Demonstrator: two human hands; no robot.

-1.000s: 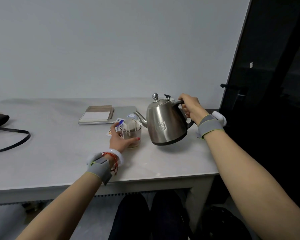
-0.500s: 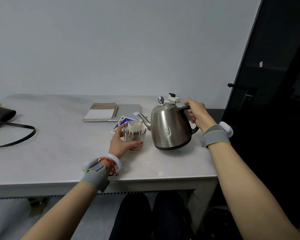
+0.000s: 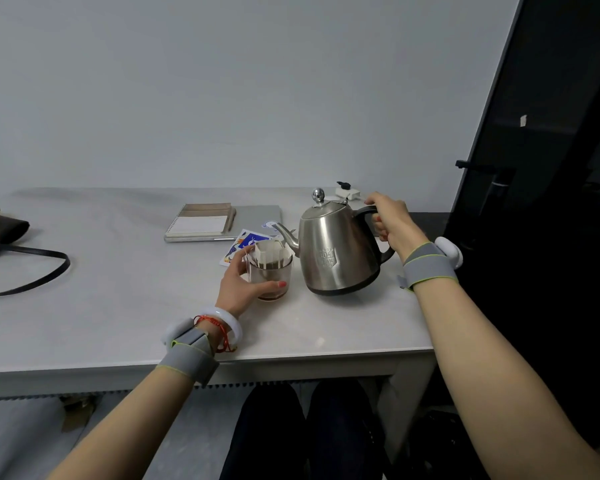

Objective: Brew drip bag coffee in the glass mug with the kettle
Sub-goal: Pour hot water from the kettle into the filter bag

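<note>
A glass mug (image 3: 272, 278) stands on the white table (image 3: 118, 306) with a white drip bag (image 3: 269, 255) hung open across its rim and dark liquid at its bottom. My left hand (image 3: 238, 285) holds the mug from the left, thumb across its front. To the right of the mug stands a steel kettle (image 3: 333, 251), its spout reaching over the mug's rim. My right hand (image 3: 392, 220) grips the kettle's black handle. The kettle's base looks to be resting on the table, slightly tilted.
A spiral notebook (image 3: 201, 220) lies on a grey laptop (image 3: 257, 216) behind the mug, with a blue and white sachet wrapper (image 3: 238, 245) next to it. A dark bag with a strap (image 3: 7, 237) sits at the far left. A black door frame (image 3: 499, 133) borders the right.
The kettle has come down from a raised, tilted pour to the table beside the mug. My left hand has kept hold of the mug.
</note>
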